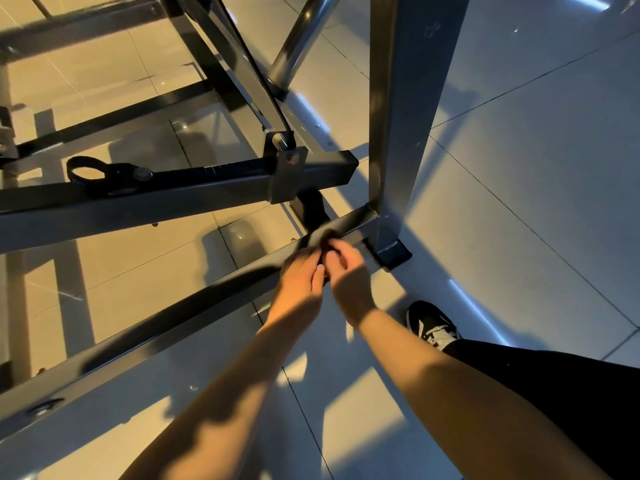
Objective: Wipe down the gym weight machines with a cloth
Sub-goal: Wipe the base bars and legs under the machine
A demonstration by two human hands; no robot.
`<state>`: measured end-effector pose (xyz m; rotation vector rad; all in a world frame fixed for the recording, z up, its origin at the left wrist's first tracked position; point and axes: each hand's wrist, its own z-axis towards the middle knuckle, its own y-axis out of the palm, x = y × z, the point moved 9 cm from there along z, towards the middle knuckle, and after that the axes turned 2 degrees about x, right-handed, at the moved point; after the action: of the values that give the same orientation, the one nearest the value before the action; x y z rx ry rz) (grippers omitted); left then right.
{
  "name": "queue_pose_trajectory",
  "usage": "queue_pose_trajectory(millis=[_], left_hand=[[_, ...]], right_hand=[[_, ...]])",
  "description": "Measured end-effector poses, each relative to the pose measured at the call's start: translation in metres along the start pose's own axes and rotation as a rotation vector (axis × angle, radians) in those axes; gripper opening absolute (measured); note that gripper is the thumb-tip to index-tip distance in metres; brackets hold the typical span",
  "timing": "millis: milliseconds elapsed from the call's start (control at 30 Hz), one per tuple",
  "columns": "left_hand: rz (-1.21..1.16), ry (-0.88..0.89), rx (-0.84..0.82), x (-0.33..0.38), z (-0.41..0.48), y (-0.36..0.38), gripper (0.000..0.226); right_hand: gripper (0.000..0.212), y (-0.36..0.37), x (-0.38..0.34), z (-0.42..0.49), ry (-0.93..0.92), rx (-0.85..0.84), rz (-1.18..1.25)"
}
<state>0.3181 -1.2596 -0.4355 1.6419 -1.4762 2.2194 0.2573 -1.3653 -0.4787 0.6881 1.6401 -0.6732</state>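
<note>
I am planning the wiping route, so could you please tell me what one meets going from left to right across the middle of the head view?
Black loop-shaped strap on the dark arm → grey metal pivot bracket with a bolt → tall grey square steel upright post → pale glossy floor tiles.

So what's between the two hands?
In the head view, a dark, blurred thing, likely the cloth, sits between the left hand and right hand.

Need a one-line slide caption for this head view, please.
Both hands, left hand and right hand, meet over a small dark object at the machine's low frame bar, beside the upright post.
</note>
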Motion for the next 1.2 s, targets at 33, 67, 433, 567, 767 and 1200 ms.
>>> queue_pose_trajectory(millis=[33,67,433,567,767,1200], left_hand=[[-0.017,0.016,0.008,0.003,0.002,-0.001,0.039],[-0.033,0.029,0.010,0.005,0.003,-0.002,0.038],[-0.075,-0.076,-0.005,-0.002,0.010,0.001,0.041],[-0.130,-0.093,0.011,-0.001,-0.001,-0.009,0.038],[0.020,-0.134,0.081,-0.001,-0.029,-0.030,0.038],[-0.356,-0.573,0.356,0.007,-0.105,-0.093,0.029]], right_hand=[[0.030,0.005,0.000,-0.004,-0.016,-0.009,-0.015],[0.031,0.006,0.002,-0.004,-0.017,0.001,-0.014],[0.032,-0.042,0.013,0.038,0.156,0.151,0.097],[0.031,0.007,-0.004,-0.009,0.186,-0.137,0.116],[0.029,0.003,-0.035,-0.028,0.261,-0.006,0.011],[0.017,0.028,-0.089,-0.130,0.327,-0.133,0.108]])
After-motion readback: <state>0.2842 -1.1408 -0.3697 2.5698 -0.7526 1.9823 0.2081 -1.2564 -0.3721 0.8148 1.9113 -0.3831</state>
